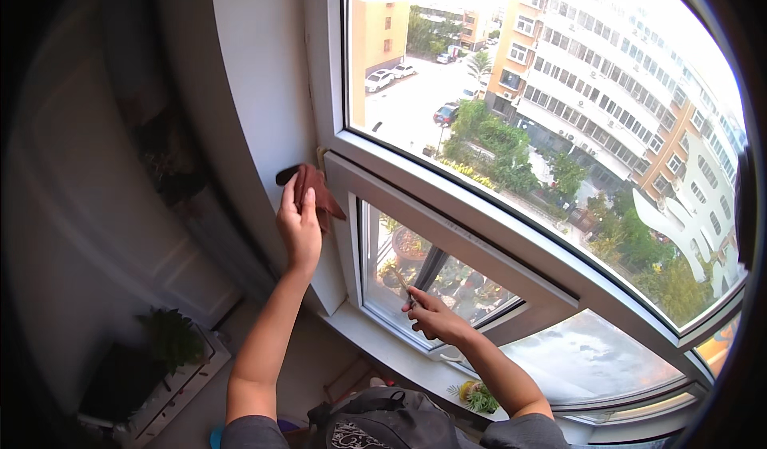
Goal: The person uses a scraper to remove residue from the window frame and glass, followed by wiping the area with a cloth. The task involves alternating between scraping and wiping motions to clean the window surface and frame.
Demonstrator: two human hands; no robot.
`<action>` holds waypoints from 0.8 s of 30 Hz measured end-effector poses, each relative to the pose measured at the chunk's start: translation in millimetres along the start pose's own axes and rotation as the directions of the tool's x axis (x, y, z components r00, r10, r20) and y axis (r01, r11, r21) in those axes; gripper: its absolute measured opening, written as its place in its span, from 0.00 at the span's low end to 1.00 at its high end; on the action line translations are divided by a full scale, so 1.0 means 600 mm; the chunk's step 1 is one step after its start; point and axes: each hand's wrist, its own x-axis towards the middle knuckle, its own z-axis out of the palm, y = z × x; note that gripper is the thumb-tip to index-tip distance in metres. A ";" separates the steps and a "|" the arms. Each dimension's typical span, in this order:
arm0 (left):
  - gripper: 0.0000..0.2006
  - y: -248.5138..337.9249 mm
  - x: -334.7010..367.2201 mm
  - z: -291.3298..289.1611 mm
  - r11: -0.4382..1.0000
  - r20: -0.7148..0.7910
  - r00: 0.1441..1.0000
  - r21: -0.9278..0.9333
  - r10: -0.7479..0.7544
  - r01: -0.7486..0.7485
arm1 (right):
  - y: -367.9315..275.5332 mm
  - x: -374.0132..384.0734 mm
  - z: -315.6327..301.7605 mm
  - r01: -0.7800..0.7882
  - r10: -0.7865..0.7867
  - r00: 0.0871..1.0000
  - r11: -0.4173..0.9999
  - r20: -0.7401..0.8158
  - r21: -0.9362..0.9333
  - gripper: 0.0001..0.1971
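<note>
My left hand (300, 229) is raised at the left side of the window, fingers closed on a folded reddish-brown cloth (317, 192). The cloth lies against the pale wall strip beside the white window frame (326, 121), one corner hanging toward the lower sash. Lower and to the right, my right hand (434, 317) is closed around a thin, light-brown stick-like tool (401, 278). Its tip points up and left, in front of the small lower sash (455, 237). I cannot make out the tool's exact kind, as my fingers cover its near end.
A large upper pane (479, 141) looks out on buildings, trees and parked cars. Potted plants (410, 245) show through the lower glass. On the white sill (379, 333) stands a small green plant (479, 399). A white cabinet (180, 393) with a leafy plant (170, 337) is lower left.
</note>
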 end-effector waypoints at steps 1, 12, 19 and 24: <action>0.15 0.016 0.008 0.021 0.996 0.021 0.997 0.054 0.068 -0.069 | -0.010 -0.008 0.000 0.021 -0.023 1.000 0.992 0.017 0.125 0.31; 0.17 -0.061 0.064 0.122 0.616 0.352 0.754 0.434 0.555 -0.657 | -0.199 -0.098 -0.002 0.405 -0.415 0.902 0.717 -0.119 0.567 0.24; 0.08 -0.054 0.092 0.138 0.637 0.339 0.768 0.428 0.544 -0.641 | -0.348 -0.108 -0.006 0.741 -0.770 0.571 0.333 -0.285 0.584 0.26; 0.09 -0.046 0.099 0.147 0.588 0.338 0.754 0.478 0.563 -0.653 | -0.396 -0.104 0.000 0.823 -0.848 0.419 0.203 -0.325 0.530 0.26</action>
